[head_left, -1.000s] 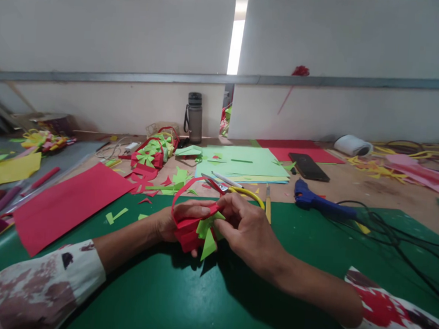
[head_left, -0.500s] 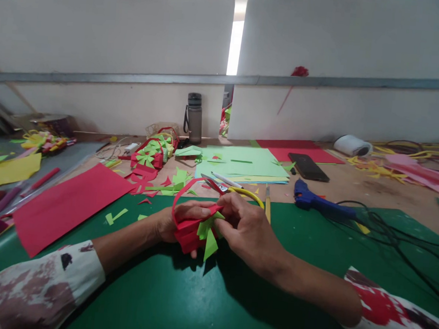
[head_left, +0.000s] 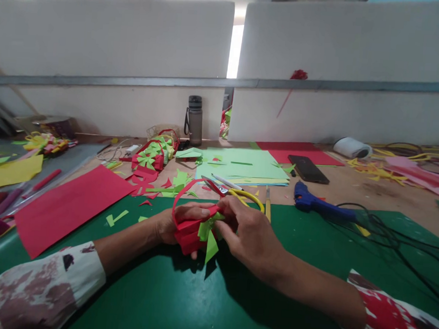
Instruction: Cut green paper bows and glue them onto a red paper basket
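Observation:
Both my hands meet over the green cutting mat (head_left: 180, 302). My left hand (head_left: 172, 221) is wrapped round a small red paper basket (head_left: 186, 232) with a curved red handle. My right hand (head_left: 247, 231) is closed, its fingertips pinching a light green paper star (head_left: 207, 234) against the basket's side. Yellow-handled scissors (head_left: 236, 191) lie just behind my right hand.
A red paper sheet (head_left: 68, 204) lies left of the mat. Finished red and green baskets (head_left: 152, 155), green scraps, light green sheets (head_left: 242, 163), a phone (head_left: 307, 168), a blue glue gun (head_left: 320, 204) with black cables and a grey bottle (head_left: 194, 118) stand behind.
Hands and basket have hardly moved; my right fingers shifted slightly on the green star. The view tilted a little.

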Action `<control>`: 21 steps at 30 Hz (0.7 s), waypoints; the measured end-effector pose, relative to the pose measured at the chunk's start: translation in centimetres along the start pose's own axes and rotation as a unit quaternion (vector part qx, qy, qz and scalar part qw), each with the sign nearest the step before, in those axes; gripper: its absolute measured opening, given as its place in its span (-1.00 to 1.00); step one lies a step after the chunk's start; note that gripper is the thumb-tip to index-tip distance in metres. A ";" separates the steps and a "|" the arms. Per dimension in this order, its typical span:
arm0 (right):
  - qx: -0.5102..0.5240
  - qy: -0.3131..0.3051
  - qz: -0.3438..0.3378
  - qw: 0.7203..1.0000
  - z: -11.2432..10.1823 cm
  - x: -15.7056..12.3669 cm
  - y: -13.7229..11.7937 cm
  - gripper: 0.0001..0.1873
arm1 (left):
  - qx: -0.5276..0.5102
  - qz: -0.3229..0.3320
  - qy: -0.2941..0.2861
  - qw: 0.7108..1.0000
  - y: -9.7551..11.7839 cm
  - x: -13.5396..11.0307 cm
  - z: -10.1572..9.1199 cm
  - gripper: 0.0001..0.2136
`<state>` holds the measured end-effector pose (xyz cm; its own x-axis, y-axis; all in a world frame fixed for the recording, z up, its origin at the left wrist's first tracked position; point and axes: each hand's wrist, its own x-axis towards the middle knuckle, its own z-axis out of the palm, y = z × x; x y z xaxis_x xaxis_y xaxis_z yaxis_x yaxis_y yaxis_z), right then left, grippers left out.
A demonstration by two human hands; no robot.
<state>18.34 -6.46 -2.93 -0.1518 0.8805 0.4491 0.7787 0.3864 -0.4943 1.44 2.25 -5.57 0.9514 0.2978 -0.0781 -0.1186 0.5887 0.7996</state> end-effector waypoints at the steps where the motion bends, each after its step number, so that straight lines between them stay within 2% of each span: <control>1: -0.015 0.013 -0.011 1.000 0.0 0.0 0.1 -0.84 | 0.002 0.001 -0.004 1.000 0.0 0.0 0.0 -0.59; 4: -0.046 0.055 -0.070 0.995 0.2 0.0 0.4 -0.85 | 0.001 0.002 -0.013 1.000 0.0 0.0 -0.1 -0.59; 8: -0.055 0.051 -0.131 0.989 0.5 0.1 0.4 -0.79 | -0.008 0.001 0.003 1.000 -0.4 0.0 -0.6 -0.59; 14: -0.068 0.031 -0.142 0.987 0.4 -0.3 0.1 -0.78 | -0.023 -0.008 0.025 0.999 -0.7 -0.2 -0.9 -0.60; 21: -0.086 0.042 -0.132 0.987 0.5 0.1 0.3 -0.80 | -0.036 0.001 -0.010 0.999 -0.5 0.0 -0.4 -0.60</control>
<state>18.23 -6.12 -3.36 -0.3178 0.7272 0.6084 0.8113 0.5406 -0.2224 1.35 2.29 -6.20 0.9567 0.2839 -0.0639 -0.1398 0.6411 0.7546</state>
